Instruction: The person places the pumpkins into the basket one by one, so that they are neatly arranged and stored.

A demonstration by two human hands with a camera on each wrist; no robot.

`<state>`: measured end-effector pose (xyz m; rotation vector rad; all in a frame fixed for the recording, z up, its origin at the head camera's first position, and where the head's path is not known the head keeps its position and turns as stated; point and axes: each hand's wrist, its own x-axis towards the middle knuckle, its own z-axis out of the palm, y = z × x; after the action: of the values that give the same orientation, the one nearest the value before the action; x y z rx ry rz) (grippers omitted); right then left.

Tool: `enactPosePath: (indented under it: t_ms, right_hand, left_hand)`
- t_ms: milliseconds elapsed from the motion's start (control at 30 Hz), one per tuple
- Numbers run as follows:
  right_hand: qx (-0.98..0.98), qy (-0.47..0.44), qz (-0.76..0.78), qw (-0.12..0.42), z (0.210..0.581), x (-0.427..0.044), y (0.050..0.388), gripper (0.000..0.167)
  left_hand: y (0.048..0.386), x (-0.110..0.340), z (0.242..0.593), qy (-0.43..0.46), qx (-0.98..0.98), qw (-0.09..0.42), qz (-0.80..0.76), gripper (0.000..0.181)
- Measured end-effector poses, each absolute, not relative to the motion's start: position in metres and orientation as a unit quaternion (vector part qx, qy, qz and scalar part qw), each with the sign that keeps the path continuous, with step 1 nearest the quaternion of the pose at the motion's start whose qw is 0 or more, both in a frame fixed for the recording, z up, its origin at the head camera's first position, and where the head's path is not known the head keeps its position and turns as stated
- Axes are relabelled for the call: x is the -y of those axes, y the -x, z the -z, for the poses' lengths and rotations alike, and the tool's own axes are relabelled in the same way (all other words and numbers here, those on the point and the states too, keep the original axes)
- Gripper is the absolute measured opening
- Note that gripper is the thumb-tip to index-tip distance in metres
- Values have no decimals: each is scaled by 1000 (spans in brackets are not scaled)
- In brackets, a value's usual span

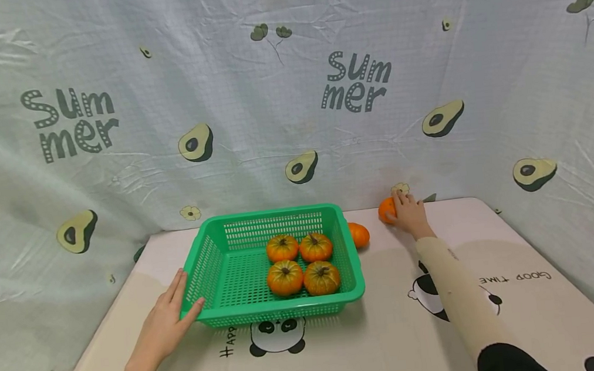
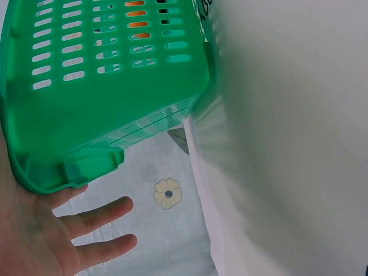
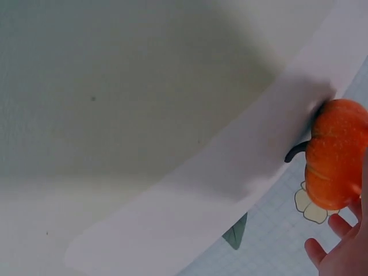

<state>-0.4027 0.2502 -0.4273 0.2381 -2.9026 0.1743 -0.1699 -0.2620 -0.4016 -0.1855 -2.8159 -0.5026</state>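
Note:
A green basket (image 1: 224, 321) stands on the table with several orange-green pumpkins (image 1: 285, 278) in its right half. My left hand (image 1: 163, 324) rests against the basket's left side, fingers spread; in the left wrist view the hand (image 2: 63, 236) lies at the basket's rim (image 2: 57, 172). At the table's back edge, my right hand (image 1: 409, 214) touches an orange pumpkin (image 1: 386, 210). The right wrist view shows that pumpkin (image 3: 336, 155) with a dark stem, the hand (image 3: 345, 250) beside it, its grip partly out of frame.
Another orange pumpkin (image 1: 359, 235) sits against the outside of the basket's right wall. A patterned cloth (image 1: 247, 95) hangs behind the table (image 1: 394, 330), close to its back edge.

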Motion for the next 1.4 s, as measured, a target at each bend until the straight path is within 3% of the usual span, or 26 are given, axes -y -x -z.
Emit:
enactPosePath:
  t_ms: [333, 667, 1000, 1400]
  right_hand:
    - [987, -96, -25, 124, 433, -247, 403, 81]
    - [983, -107, 0, 146, 435, -242, 406, 71]
    - [984, -110, 5, 137, 428, -242, 400, 79]
    - [982, -122, 33, 141, 423, -238, 389, 67]
  left_hand:
    - [169, 261, 402, 65, 972, 141, 176, 70]
    - [169, 262, 402, 65, 972, 140, 179, 70]
    - [170, 261, 402, 64, 971, 139, 181, 70]
    - [170, 261, 402, 65, 971, 141, 182, 70]
